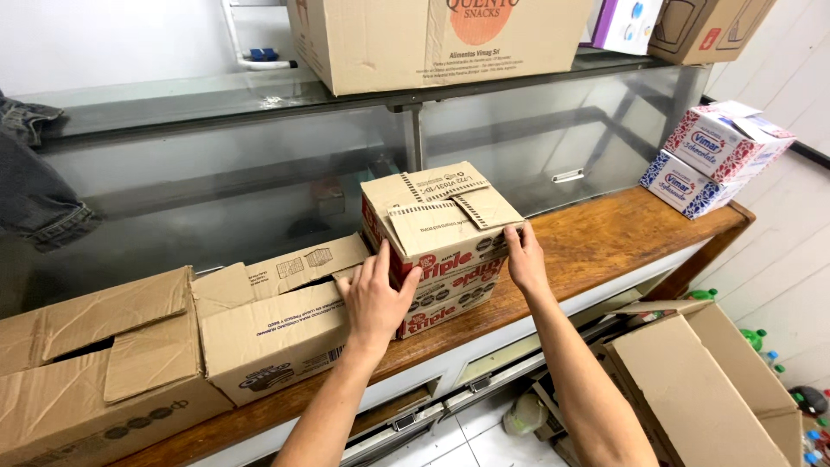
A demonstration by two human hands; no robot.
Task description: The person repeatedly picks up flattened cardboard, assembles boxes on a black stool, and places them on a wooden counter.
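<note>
1. Gripping from both sides, the left hand [373, 298] and the right hand [524, 258] bracket a small red-and-brown cardboard box [437, 227] that sits on top of a second box of the same kind [450, 304].
2. Both boxes stand on the wooden counter [605, 238], in front of a glass display case [259, 164] and just beside an open brown carton [272, 324] on the left.
3. The left hand lies flat, fingers together and pointing up, pressed against the near-left corner of the top box; the thumb rests on its front face.
4. The right hand presses its fingers against the right edge of the same box, the thumb hidden, so I cannot tell how far it wraps round.
5. Judging by its crisp edges, the box should be stiff enough to take a squeeze from the sides, though the taped flaps on top look loose and are a poor place to hold.
6. Its weight is hard to read; it probably is light to moderate, best taken low at opposite sides.
7. Two patterned boxes [713, 160] are stacked at the counter's far right, and a large carton [432, 39] rests on the glass case.
</note>
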